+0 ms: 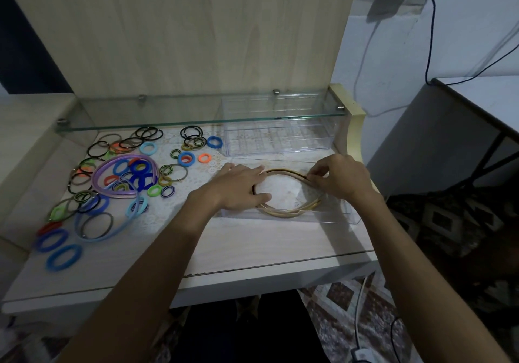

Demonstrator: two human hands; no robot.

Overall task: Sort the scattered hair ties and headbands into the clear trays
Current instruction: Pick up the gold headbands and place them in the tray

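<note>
**Caller:** Over on the right of the pale wooden desk, you've got both hands inside the near clear plastic tray. Your left hand lies flat, fingers straight, pressing on the left side of the thin beige and gold headbands stacked in a loop on the tray floor.

**Partner:** And your right hand?

**Caller:** Curled in, fingertips pinching the far right arc of those same bands. Tight pinch, thumb tucked underneath.

**Partner:** So the bands are in the tray, both hands on them. What's waiting on the left?

**Caller:** Plenty. You've got a shiny purple plastic headband lying flat, ringed round a cluster of blue, orange and green loops. Just nearer you, a light blue headband curves round a grey elastic. Scattered hair ties run from far to near across the lace-patterned mat: thin black elastics at the far side, thick blue fabric rings nearest the desk edge.

**Partner:** Second tray?

**Caller:** Far right, a clear divided plastic tray sits partly under the glass shelf. I can't tell whether anything is in its compartments.

**Partner:** Anything between the trays and the pile?

**Caller:** A small orange ring and a blue one lie near your left hand, apart from it.
</note>
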